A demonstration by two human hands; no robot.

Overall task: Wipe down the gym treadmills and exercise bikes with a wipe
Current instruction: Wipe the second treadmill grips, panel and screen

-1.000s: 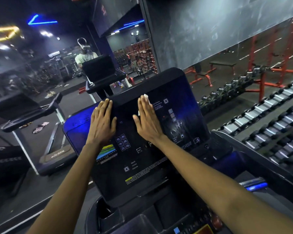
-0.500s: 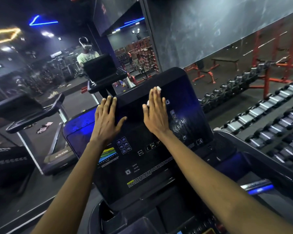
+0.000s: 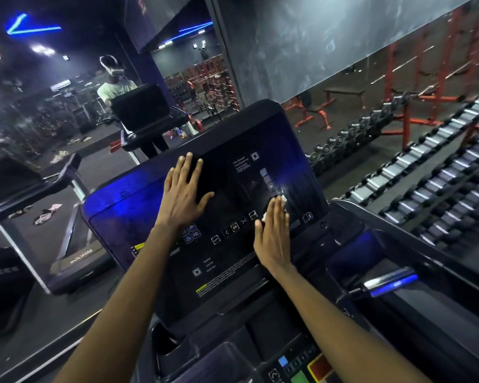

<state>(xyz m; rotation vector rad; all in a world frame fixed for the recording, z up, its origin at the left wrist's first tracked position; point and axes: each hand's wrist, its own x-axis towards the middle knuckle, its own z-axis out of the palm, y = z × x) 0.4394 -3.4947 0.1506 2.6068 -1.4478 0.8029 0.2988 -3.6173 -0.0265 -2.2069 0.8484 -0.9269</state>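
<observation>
Dim gym mirror wall [image 3: 39,120] stands left of the glossy black treadmill console [image 3: 227,275]. On the console's upper middle, the left hand [image 3: 184,193] lies flat, fingers spread. The right hand [image 3: 273,233], fingers straight and together, presses a small white wipe [image 3: 283,199] flat, having slid from the console's top to its lower right, so the wiping is progressing. Chrome dumbbell racks [image 3: 426,189] stand to the console's right.

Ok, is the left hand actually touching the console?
Touching. The head view shows the left hand lying flat on the console, fingers spread, with no gap visible under the palm or fingertips.
</observation>
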